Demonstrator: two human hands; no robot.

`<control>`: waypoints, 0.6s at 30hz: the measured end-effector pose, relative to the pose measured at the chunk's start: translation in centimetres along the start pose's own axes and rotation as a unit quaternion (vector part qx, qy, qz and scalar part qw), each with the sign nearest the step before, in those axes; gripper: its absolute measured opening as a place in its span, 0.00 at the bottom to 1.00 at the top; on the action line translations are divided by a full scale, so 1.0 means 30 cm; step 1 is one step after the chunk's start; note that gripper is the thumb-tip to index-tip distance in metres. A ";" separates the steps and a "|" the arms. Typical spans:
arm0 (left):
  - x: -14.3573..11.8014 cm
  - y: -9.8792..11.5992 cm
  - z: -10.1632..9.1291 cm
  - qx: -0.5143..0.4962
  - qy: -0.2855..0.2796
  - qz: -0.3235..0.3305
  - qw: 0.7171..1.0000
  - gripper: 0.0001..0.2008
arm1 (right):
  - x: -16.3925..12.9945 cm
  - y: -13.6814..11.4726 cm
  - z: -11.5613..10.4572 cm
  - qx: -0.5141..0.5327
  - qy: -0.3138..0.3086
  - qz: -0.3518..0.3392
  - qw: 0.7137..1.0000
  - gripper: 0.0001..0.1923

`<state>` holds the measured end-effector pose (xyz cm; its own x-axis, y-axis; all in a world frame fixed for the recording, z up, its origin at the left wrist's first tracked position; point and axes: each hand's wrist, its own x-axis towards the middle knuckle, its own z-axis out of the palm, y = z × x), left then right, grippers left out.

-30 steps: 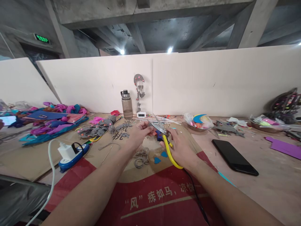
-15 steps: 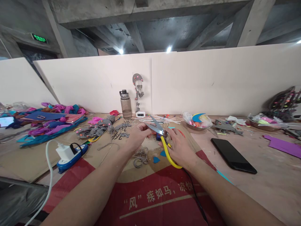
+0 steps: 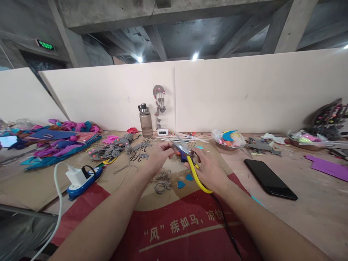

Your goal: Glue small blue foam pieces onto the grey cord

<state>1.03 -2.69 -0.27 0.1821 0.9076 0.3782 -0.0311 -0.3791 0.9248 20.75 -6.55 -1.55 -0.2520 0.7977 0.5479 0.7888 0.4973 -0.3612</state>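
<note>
My right hand (image 3: pixel 208 166) is closed around the yellow handles of a pair of scissors (image 3: pixel 193 174). Their metal blades point away to the left, blurred, with the tips close to my left hand (image 3: pixel 162 154). The fingertips of that hand are pinched together; whatever is between them is too small or hidden to make out. On the cardboard below lie two small blue cut pieces (image 3: pixel 181 185) and a loose bundle of grey cord (image 3: pixel 164 180). A dark blue object (image 3: pixel 183 158) sits partly hidden behind the scissors.
A black phone (image 3: pixel 269 178) lies on the right, and a blue power strip (image 3: pixel 84 183) with a white plug on the left. Further back stand a water bottle (image 3: pixel 146 121), a small white clock (image 3: pixel 162 132) and a bowl (image 3: pixel 228 146). Grey felt pieces (image 3: pixel 110 149) are heaped back left.
The scissor blades look closer together and more blurred than before. Both hands stay in nearly the same place, the left still pinched beside the blades.
</note>
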 end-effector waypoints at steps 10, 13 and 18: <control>0.017 -0.062 -0.001 -0.120 -0.007 -0.142 0.983 0.06 | 0.045 0.222 -0.040 -0.134 -0.034 0.220 0.966 0.16; 0.018 -0.048 -0.002 -0.156 0.008 -0.154 0.976 0.09 | 0.031 0.267 -0.038 -0.165 -0.106 0.244 0.950 0.17; 0.037 -0.055 -0.028 -0.192 0.050 -0.144 0.969 0.09 | 0.026 0.248 -0.057 -0.261 -0.068 0.230 0.935 0.22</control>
<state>0.45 -0.92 -1.34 0.1424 0.9860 0.0871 -0.3611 -0.0302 0.9321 27.38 -2.82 -2.53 0.1404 0.9399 0.3112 0.9884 -0.1149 -0.0990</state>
